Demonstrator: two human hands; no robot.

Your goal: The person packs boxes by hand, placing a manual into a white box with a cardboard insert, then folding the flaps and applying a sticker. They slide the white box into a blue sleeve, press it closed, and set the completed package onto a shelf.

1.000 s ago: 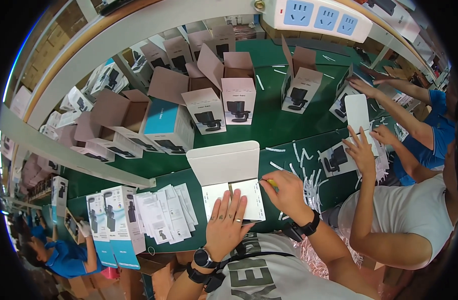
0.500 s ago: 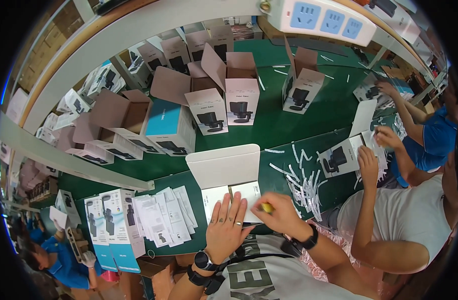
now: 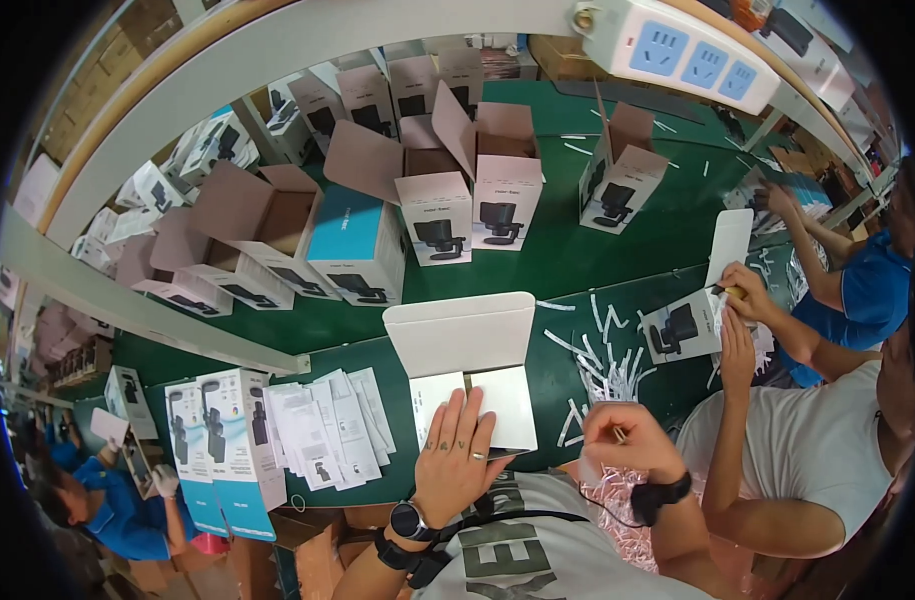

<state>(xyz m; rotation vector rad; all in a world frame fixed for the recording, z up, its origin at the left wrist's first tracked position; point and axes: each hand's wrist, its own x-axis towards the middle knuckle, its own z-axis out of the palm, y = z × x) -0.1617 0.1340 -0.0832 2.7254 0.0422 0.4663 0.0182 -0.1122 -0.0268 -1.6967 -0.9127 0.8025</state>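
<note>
Well to the left of the left hand (image 3: 455,450), tall printed boxes (image 3: 248,420) are stood up, and just beside them white papers (image 3: 328,430) are spread out. The left hand is kept flat, its fingers straight and nothing gripped. Under it the white box (image 3: 508,405) is pressed down, with its big lid (image 3: 463,335) lifted up past the fingertips. To the left of those fingers, small dark marks (image 3: 418,402) can be seen on the box. To their right, the marks that were seen a second ago are gone, so that side has probably been peeled or trimmed, and the left side may be left to do. Past the box, white strips (image 3: 608,375) are scattered above the right hand (image 3: 618,435). That hand has been pulled away from the box. It is curled nearly closed, and a small thin thing seems to be pinched in it; what it is cannot be told.
</note>
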